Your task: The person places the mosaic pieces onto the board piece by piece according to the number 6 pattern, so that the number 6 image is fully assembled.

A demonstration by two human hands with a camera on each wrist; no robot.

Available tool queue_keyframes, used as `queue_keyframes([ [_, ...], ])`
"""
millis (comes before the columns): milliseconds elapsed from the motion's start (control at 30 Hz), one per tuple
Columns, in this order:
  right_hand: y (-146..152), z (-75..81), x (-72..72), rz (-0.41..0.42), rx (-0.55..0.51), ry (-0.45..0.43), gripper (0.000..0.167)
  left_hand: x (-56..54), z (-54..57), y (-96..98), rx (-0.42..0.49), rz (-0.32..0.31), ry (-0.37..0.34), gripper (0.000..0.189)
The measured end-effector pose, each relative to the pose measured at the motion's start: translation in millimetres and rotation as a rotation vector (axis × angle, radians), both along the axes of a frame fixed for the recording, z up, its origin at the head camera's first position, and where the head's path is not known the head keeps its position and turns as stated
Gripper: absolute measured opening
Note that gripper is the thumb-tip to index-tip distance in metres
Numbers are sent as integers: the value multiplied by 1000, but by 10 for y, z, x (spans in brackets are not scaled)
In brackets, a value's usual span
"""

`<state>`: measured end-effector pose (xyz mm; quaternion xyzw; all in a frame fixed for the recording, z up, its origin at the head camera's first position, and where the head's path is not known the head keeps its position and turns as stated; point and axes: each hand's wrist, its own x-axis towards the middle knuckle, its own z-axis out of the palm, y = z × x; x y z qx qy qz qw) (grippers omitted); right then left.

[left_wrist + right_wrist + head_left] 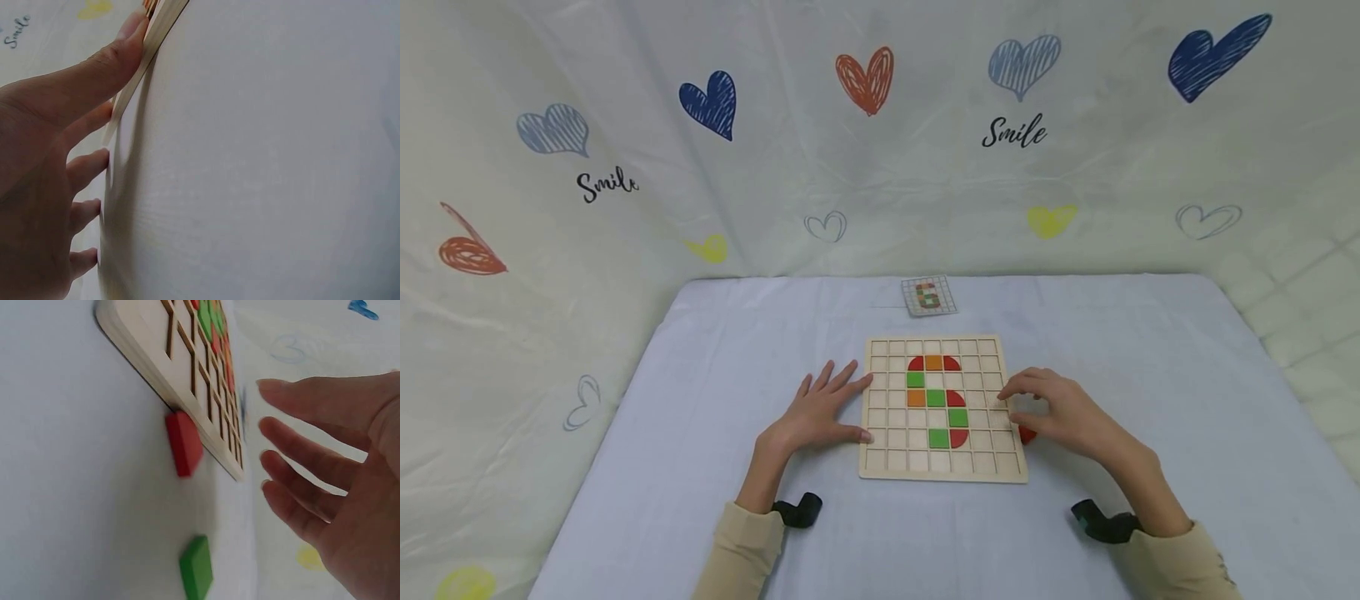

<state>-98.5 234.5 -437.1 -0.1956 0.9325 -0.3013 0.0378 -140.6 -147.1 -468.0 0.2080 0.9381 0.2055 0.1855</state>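
Observation:
A wooden grid board (887, 460) lies on the table, with red, orange and green pieces set in its squares in a curving figure. My left hand (812, 417) is spread at the board's left edge, thumb and index fingertip touching it. Above the right edge hovers my right hand (1063, 412), thumb and fingers apart with nothing between them. Under it on the cloth, a red rounded piece (184, 444) lies against the board's edge. A green piece (197, 569) lies a little way off; the hand hides it in the head view.
Behind the board lies a small pattern card (929, 297) showing a similar coloured figure. A white cloth (737, 333) covers the table. A pale curtain (925, 167) with printed hearts hangs at the back and sides.

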Motion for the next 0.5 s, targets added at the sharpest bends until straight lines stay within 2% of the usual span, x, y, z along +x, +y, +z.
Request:
queue_keyframes([
  [267,273,78,-6,-28,115,-71,26,0,24,3,0,0,-5,93],
  [500,374,23,-8,-56,161,-143,29,-2,13,-1,-3,0,0,93],
])
